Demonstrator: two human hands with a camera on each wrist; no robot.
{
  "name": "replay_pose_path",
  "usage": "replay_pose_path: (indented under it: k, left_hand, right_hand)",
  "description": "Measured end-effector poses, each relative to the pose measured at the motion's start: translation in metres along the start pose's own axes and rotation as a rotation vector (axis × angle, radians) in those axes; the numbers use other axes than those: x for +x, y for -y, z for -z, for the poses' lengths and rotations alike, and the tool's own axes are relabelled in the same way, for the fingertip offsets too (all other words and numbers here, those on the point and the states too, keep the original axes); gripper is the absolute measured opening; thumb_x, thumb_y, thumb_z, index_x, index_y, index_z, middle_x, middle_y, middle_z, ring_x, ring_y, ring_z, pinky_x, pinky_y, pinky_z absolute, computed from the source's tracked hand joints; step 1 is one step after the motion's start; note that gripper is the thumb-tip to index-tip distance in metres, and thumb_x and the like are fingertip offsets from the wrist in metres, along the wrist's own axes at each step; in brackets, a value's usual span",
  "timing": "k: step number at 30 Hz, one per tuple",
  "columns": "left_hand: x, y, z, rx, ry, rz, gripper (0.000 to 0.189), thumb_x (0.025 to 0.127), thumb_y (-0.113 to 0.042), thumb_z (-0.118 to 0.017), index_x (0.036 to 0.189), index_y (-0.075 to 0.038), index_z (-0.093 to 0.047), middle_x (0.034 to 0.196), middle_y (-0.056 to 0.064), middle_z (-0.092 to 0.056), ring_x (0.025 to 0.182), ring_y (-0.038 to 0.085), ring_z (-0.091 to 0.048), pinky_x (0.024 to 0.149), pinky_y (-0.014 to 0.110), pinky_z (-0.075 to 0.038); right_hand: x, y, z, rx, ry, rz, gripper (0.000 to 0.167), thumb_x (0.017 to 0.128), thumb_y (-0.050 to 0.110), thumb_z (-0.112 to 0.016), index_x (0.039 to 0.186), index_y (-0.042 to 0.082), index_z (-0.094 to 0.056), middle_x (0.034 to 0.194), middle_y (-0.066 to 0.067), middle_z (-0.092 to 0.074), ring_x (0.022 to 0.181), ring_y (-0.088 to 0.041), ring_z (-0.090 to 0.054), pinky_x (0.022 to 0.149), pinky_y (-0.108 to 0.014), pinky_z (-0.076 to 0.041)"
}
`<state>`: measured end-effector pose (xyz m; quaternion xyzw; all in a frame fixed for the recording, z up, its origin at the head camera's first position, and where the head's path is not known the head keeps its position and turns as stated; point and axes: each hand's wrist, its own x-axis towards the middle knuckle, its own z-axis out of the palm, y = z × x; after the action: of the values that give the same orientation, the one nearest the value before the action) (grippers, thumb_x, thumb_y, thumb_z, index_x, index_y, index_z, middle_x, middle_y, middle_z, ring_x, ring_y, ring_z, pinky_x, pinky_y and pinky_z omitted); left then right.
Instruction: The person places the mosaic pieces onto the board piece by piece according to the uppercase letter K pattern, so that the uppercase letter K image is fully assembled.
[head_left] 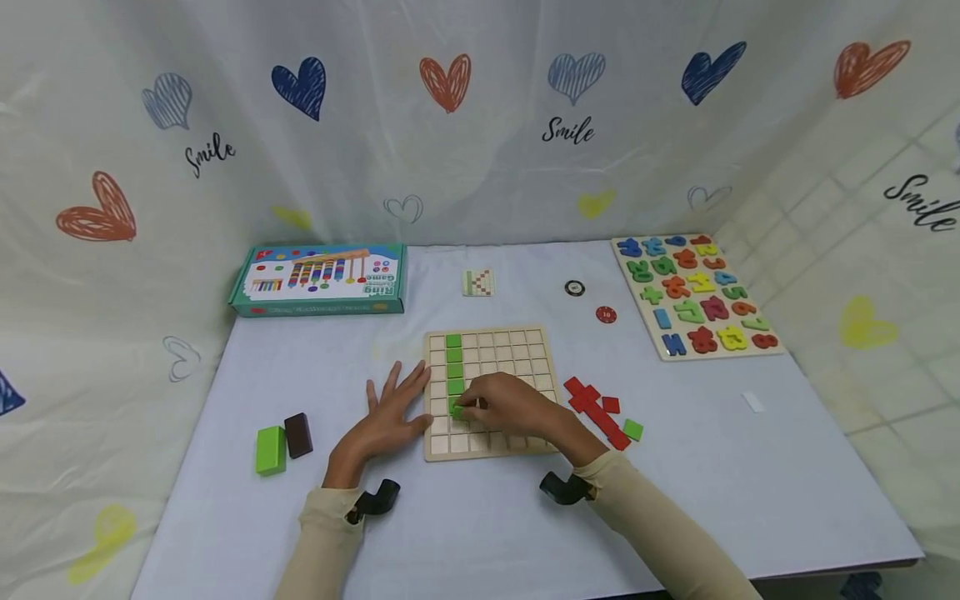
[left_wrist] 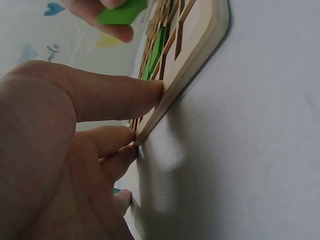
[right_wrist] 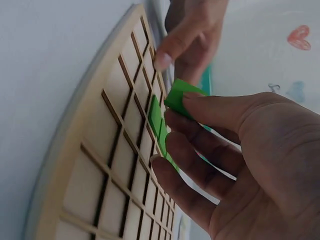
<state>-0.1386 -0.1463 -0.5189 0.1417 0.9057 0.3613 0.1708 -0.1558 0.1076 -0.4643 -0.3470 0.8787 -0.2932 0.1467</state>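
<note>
A wooden grid board (head_left: 491,340) lies flat on the white table, with several green square tiles (head_left: 454,370) set in one column near its left side. My right hand (head_left: 513,404) is over the lower part of that column. Between thumb and index finger it pinches another green square tile (right_wrist: 181,97), which is tilted and raised off the grid in the right wrist view. With fingers spread, my left hand (head_left: 386,429) touches the board's left edge; in the left wrist view its thumb (left_wrist: 125,97) presses against the rim.
Right of the board lie red tiles (head_left: 600,412) and a loose green tile (head_left: 633,429). A pattern card (head_left: 478,282), two round chips (head_left: 606,315), a number puzzle board (head_left: 652,333) and a game box (head_left: 322,281) are farther back. Green (head_left: 271,451) and dark brown (head_left: 298,435) blocks stand left.
</note>
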Motion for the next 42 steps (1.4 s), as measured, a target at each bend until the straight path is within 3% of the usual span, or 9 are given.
replay_pose_path:
  k: [11, 18, 29, 35, 39, 42]
  left_hand:
    - [0.001, 0.002, 0.000, 0.000, -0.001, -0.003, 0.082, 0.100, -0.018, -0.066, 0.170, -0.013, -0.023, 0.179, 0.002, -0.012, 0.165, 0.034, 0.015, 0.118, 0.069, 0.026]
    - [0.001, 0.002, -0.001, 0.003, -0.003, 0.009, 0.082, 0.100, -0.019, -0.066, 0.170, -0.014, -0.023, 0.179, 0.001, -0.012, 0.165, 0.033, 0.015, 0.119, 0.069, 0.026]
    - [0.001, 0.000, -0.001, 0.001, -0.009, 0.001, 0.082, 0.100, -0.018, -0.066, 0.170, -0.014, -0.023, 0.179, 0.001, -0.013, 0.165, 0.033, 0.015, 0.119, 0.068, 0.027]
    - [0.001, 0.000, -0.001, 0.004, -0.010, 0.007, 0.082, 0.100, -0.019, -0.066, 0.170, -0.014, -0.023, 0.179, 0.001, -0.013, 0.165, 0.033, 0.015, 0.119, 0.068, 0.026]
    - [0.000, -0.001, -0.001, 0.007, -0.006, 0.011, 0.083, 0.099, -0.019, -0.066, 0.170, -0.014, -0.024, 0.179, 0.001, -0.013, 0.165, 0.033, 0.014, 0.119, 0.069, 0.026]
    - [0.000, -0.001, -0.001, 0.010, -0.006, 0.017, 0.083, 0.099, -0.019, -0.067, 0.170, -0.014, -0.023, 0.179, 0.001, -0.013, 0.165, 0.033, 0.014, 0.119, 0.068, 0.026]
  right_hand:
    - [0.004, 0.006, -0.023, -0.099, -0.034, -0.061, 0.003, 0.095, 0.018, -0.080, 0.097, 0.020, -0.078, 0.089, 0.012, -0.075, 0.078, -0.002, -0.063, 0.068, -0.025, -0.052]
    - [0.004, 0.005, -0.028, -0.142, -0.119, -0.068, 0.007, 0.093, 0.019, -0.083, 0.088, 0.023, -0.082, 0.085, 0.014, -0.066, 0.076, -0.002, -0.056, 0.065, -0.022, -0.049]
    - [0.002, 0.002, -0.030, -0.180, -0.143, -0.051, 0.012, 0.091, 0.013, -0.083, 0.082, 0.022, -0.080, 0.079, 0.014, -0.061, 0.074, -0.003, -0.053, 0.063, -0.022, -0.047]
    - [0.001, 0.001, -0.029, -0.206, -0.145, -0.039, 0.011, 0.091, 0.016, -0.083, 0.083, 0.023, -0.080, 0.081, 0.013, -0.063, 0.075, -0.003, -0.054, 0.062, -0.023, -0.047]
    - [-0.002, 0.000, -0.026, -0.192, -0.144, -0.056, 0.002, 0.093, 0.021, -0.082, 0.094, 0.023, -0.082, 0.085, 0.013, -0.067, 0.077, -0.003, -0.057, 0.064, -0.023, -0.049]
    - [-0.006, -0.003, -0.017, -0.175, -0.161, -0.089, 0.008, 0.095, 0.024, -0.081, 0.102, 0.022, -0.082, 0.088, 0.013, -0.068, 0.078, -0.003, -0.059, 0.065, -0.023, -0.050]
